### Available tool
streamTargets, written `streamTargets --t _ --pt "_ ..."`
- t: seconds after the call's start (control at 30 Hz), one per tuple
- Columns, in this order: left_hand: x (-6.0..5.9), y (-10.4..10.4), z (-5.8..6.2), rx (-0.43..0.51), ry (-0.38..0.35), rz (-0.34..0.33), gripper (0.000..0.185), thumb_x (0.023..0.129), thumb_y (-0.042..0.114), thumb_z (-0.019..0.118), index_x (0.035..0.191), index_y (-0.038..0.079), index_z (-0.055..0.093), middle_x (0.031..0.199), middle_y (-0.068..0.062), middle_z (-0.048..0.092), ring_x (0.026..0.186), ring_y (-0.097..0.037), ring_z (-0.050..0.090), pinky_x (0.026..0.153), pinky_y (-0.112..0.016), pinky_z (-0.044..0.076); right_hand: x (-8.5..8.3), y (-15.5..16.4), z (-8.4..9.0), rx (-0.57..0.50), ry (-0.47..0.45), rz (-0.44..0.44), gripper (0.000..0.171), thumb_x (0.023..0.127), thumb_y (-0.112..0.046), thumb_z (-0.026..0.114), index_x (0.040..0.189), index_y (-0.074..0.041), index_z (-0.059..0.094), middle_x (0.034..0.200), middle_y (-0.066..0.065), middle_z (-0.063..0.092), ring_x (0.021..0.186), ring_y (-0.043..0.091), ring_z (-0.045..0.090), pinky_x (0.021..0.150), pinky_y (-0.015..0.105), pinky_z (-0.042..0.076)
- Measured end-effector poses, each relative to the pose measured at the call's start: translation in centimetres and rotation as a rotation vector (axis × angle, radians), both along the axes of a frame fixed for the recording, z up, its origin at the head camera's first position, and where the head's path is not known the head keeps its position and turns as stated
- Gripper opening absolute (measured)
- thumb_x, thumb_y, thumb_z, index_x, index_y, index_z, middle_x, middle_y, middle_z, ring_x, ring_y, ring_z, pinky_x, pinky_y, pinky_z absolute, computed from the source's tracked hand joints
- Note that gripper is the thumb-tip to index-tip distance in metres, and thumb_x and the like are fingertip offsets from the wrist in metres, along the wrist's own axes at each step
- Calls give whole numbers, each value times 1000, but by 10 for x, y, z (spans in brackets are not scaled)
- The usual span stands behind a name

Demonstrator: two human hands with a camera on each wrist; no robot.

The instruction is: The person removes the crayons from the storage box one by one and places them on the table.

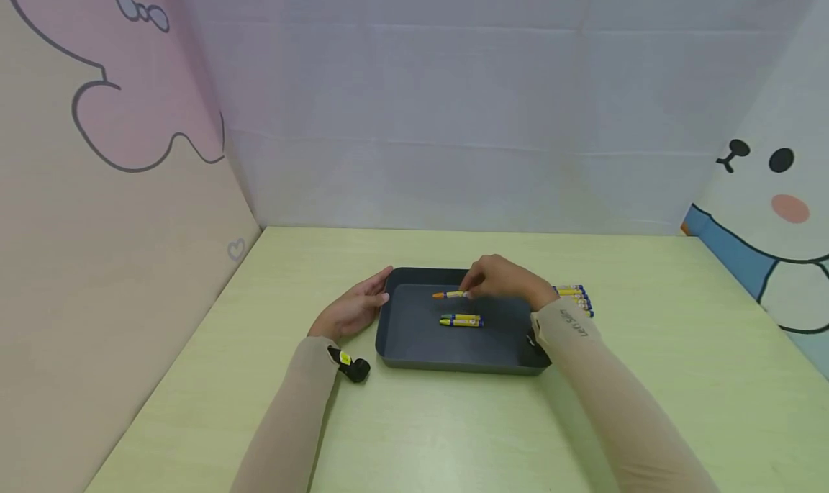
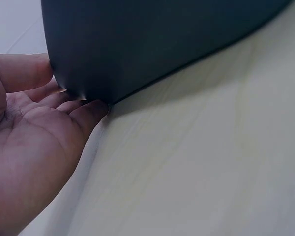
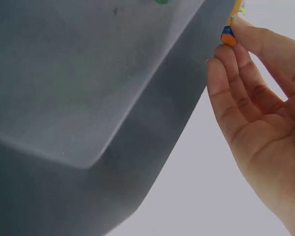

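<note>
My left hand [image 1: 352, 310] holds the left side of a dark grey tray [image 1: 414, 345]; in the left wrist view the thumb is at the rim and the fingers reach under the tray wall [image 2: 137, 44]. Over the tray, my right hand [image 1: 501, 277] pinches an orange crayon [image 1: 445, 295] between thumb and fingertips, its tip pointing left. The right wrist view shows the flat orange end of this crayon [image 3: 229, 38] beside the thumb. Two more crayons [image 1: 461, 323] in yellow wrappers lie side by side in the tray, the upper one green-tipped.
Several crayons [image 1: 578, 289] lie in a row on the table to the right of the tray, partly hidden by the right wrist. The pale wood-look table [image 1: 414, 435] meets a white back panel [image 1: 414, 191]. Side panels with cartoon prints stand left and right.
</note>
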State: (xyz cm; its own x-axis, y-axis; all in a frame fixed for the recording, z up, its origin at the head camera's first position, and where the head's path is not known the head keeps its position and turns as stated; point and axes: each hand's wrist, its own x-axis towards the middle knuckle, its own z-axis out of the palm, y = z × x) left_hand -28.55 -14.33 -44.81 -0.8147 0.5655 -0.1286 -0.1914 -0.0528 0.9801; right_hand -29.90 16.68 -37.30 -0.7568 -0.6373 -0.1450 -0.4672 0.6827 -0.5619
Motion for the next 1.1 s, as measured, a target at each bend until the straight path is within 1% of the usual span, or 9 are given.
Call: streamTargets --t 0.2,0.47,0.67,0.87,1.1 --pt "0 0 0 2 10 -6 69 100 -5 35 156 12 -1 163 -5 -11 149 -21 -12 121 -42 -1 2 8 6 -6 19 -1 18 89 -9 67 105 -6 74 99 5 72 87 13 68 75 30 56" --pt "0 0 -3 9 6 -1 69 100 -5 35 156 14 1 163 -3 -10 149 -20 -12 122 -41 0 7 21 14 0 47 -12 19 88 -9 67 105 -6 74 99 6 72 87 15 68 77 33 56" --pt "0 0 -3 5 5 0 69 100 -5 36 156 14 1 163 -3 -10 149 -20 -11 122 -41 0 6 33 11 8 46 -29 20 89 -10 66 107 -5 73 99 6 72 86 14 68 77 34 56" --pt "1 1 -1 7 4 -8 69 100 -5 35 156 14 0 163 -4 -10 149 -20 -12 122 -41 0 6 47 7 18 52 -69 20 90 -12 66 108 -8 73 102 5 71 87 13 68 77 34 56" --pt "-1 0 -2 7 5 -10 70 100 -4 36 156 14 -1 162 -3 -12 149 -20 -13 121 -41 -1 9 64 9 10 58 -98 20 90 -10 65 107 -5 73 103 8 71 88 18 68 78 36 56"
